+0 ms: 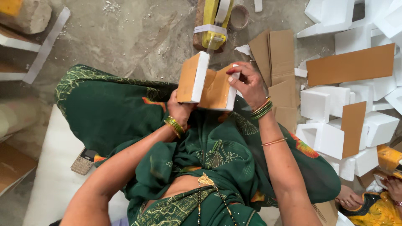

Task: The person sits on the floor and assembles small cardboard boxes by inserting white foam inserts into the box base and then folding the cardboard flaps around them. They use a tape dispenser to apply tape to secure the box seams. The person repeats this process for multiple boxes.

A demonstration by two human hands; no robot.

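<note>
Foam block (pixel 200 77) with brown card facing held over lap: left hand (pixel 180 109) gripped beneath, right hand (pixel 248 83) pinching card flap (pixel 217 90). Flap may be creased (thin card) if pinched harder.

This looks like a small home workshop for packing work, run on a bare concrete floor (pixel 138 37). White foam blocks (pixel 324 102) pile up beside cut cardboard sheets (pixel 349 65), a tape dispenser (pixel 213 25) lies on the ground, and scraps litter the floor.
</note>
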